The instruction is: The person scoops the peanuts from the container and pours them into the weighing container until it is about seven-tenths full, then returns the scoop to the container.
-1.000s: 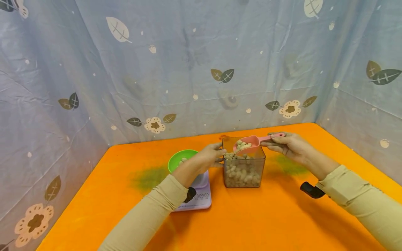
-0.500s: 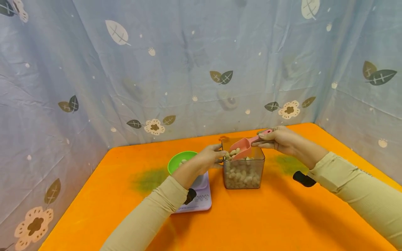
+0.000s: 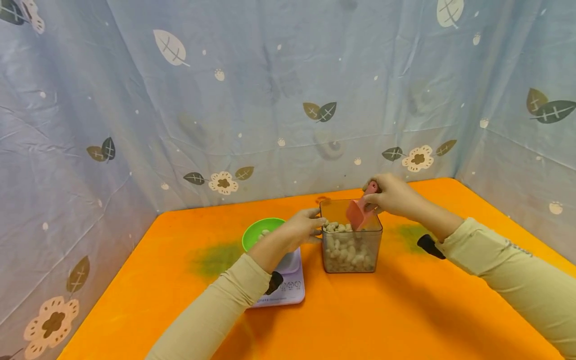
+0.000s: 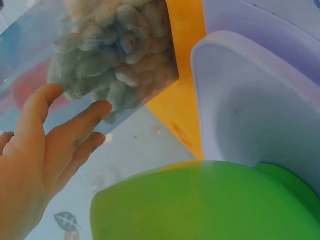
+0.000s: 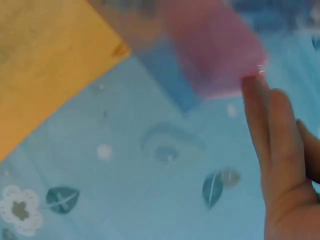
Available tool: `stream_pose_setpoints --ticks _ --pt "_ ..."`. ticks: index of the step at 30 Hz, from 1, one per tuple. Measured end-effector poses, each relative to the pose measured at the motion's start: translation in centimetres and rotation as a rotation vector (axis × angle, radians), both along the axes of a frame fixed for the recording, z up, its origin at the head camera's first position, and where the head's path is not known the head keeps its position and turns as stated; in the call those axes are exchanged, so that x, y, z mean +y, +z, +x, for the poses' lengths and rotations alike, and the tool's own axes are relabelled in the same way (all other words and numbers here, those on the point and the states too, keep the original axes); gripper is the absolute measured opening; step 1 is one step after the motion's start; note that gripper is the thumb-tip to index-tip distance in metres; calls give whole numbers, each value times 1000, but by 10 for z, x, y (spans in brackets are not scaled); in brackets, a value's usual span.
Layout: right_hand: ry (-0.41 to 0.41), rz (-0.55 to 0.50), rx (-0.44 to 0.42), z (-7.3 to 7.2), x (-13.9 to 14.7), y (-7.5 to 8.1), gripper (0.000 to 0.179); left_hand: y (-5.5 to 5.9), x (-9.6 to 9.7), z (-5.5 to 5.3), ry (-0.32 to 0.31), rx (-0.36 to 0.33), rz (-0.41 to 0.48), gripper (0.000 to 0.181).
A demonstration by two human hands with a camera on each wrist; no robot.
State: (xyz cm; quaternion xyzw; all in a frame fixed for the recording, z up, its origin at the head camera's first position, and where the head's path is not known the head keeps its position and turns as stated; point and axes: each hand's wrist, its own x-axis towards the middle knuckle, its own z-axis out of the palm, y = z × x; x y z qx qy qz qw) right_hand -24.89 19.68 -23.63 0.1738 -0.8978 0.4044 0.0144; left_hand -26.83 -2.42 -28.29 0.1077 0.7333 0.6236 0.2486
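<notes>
A transparent square box (image 3: 352, 250) of unshelled peanuts (image 3: 337, 228) stands on the orange cloth. My left hand (image 3: 297, 230) touches the box's left side with spread, fairly straight fingers; the left wrist view shows its fingertips (image 4: 102, 107) at the clear wall. My right hand (image 3: 391, 197) grips the handle of a pink scoop (image 3: 358, 214) at the box's right side. The scoop tilts steeply, its bowl down inside the box beside the peanuts. The right wrist view shows the pink scoop (image 5: 215, 50) blurred through the wall.
Left of the box, a green bowl (image 3: 252, 232) holding a few peanuts (image 3: 264, 233) sits on a lilac kitchen scale (image 3: 288, 295), partly hidden by my left forearm. A patterned blue curtain (image 3: 270, 100) encloses the back and sides of the table.
The right hand has moved left and turned the scoop from near level to steeply downward; the peanuts in it have tipped back into the box. The left hand stays at the box.
</notes>
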Motion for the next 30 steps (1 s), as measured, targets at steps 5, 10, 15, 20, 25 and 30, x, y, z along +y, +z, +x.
stream_pose_setpoints --ticks 5,10,15,20,25,30 --pt "111 133 184 0 -24 -15 7 1 -1 -1 5 10 15 54" --pt "165 61 169 1 -16 -21 9 0 0 0 17 14 12 54" --pt "214 129 228 -3 -11 -21 10 1 2 2 22 4 0 55" --pt "262 88 150 0 -12 -18 8 0 5 3 5 -3 -16 55" --pt "230 114 123 0 -13 -15 8 -1 6 1 -2 -19 -8 56" --pt "172 21 -2 -3 -15 -13 13 -1 4 1 1 -14 -11 54"
